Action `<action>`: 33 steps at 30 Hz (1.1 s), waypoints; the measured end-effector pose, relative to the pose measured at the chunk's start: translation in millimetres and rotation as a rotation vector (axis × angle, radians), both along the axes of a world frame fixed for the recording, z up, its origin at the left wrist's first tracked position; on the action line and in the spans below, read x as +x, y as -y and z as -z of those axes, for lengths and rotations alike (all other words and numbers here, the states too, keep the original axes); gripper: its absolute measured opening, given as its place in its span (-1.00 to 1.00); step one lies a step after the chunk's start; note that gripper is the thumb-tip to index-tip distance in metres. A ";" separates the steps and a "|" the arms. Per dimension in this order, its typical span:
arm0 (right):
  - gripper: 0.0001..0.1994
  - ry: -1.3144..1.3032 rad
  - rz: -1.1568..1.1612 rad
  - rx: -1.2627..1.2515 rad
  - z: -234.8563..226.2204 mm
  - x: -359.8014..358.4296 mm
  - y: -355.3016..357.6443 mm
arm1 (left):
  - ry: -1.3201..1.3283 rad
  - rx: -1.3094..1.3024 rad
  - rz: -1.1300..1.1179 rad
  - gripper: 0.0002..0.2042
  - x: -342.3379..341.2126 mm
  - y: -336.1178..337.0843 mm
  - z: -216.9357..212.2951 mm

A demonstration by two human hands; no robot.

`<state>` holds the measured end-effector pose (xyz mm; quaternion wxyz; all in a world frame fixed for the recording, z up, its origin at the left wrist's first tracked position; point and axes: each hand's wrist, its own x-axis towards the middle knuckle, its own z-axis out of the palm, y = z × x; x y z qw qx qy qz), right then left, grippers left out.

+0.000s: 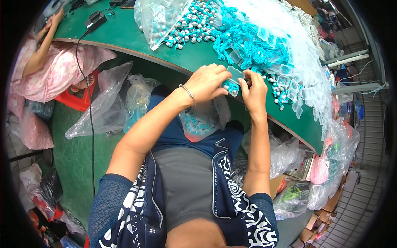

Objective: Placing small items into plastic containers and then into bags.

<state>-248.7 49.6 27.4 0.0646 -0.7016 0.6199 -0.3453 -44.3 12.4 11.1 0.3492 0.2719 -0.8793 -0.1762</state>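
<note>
Just over the table's near edge, my left hand and my right hand both grip a small clear plastic box. Turquoise cord shows inside its lower part, and my left fingers hide some of it. The lid appears raised. Beyond my hands lies a heap of turquoise cords, mixed with small striped grey-and-white plugs. Many clear plastic boxes are piled to the right. Below my hands, between my knees, a clear bag holds turquoise and white items.
The green table curves across the front, with a black power adapter and its cable at left. Another person's arm rests there. A red stool and plastic bags stand below. More bagged goods fill the right side.
</note>
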 end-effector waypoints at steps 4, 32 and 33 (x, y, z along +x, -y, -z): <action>-0.70 0.128 -0.093 -0.082 2.4 -4.7 -6.5 | -0.087 0.043 -0.046 -0.44 -0.5 -7.0 0.9; -0.70 -0.235 0.382 -0.430 -22.4 -104.4 15.1 | -0.147 -0.097 0.004 -0.82 -8.4 -41.5 15.9; -0.62 -0.370 0.572 -0.387 -15.5 -117.8 22.0 | -0.120 -0.080 0.029 -0.81 -9.7 -47.5 29.2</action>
